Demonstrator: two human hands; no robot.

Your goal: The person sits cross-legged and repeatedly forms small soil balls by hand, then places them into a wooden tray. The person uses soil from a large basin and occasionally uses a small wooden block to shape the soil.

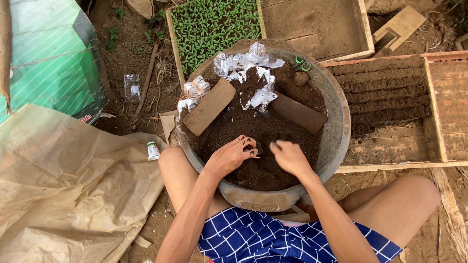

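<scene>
Now | left hand (233, 155), right hand (288, 157) | crumbly dark soil (263, 134) | round basin (339, 122)

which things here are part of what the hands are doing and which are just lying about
In use: left hand, right hand, dark soil, round basin.

Lying about: two flat boards, crumpled foil, green-handled scissors, seedling tray, small white bottle, tan sheet.
</scene>
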